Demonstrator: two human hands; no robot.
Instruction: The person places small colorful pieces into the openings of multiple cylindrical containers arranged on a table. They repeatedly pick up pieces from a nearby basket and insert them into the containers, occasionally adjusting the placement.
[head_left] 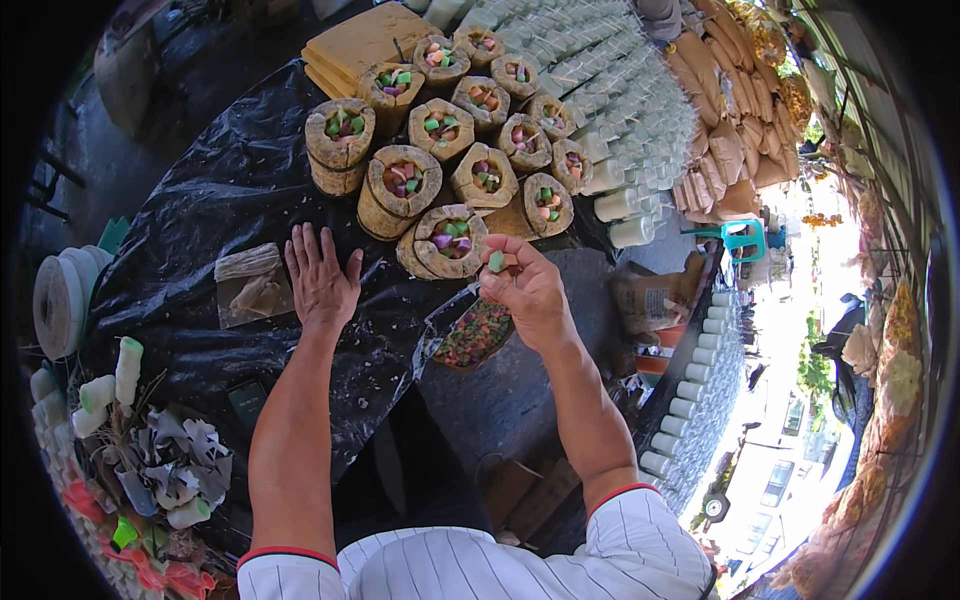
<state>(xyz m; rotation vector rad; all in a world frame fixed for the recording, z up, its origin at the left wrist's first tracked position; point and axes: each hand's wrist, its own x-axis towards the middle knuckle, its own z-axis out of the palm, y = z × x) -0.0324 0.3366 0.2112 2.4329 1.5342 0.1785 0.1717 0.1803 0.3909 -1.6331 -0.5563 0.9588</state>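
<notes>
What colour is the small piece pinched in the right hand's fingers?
Green: the small piece in the right hand shows best, and only, in the head view.

White plastic cups (640,110), brown paper bags (735,130), turquoise stool (743,240), tape rolls (62,300)

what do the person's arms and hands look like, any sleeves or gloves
Both hands are bare: no gloves, rings or watch show on the left hand or the right hand. The forearms are uncovered too. Short white sleeves with thin dark pinstripes and a red band at each cuff end above the elbows.
</notes>
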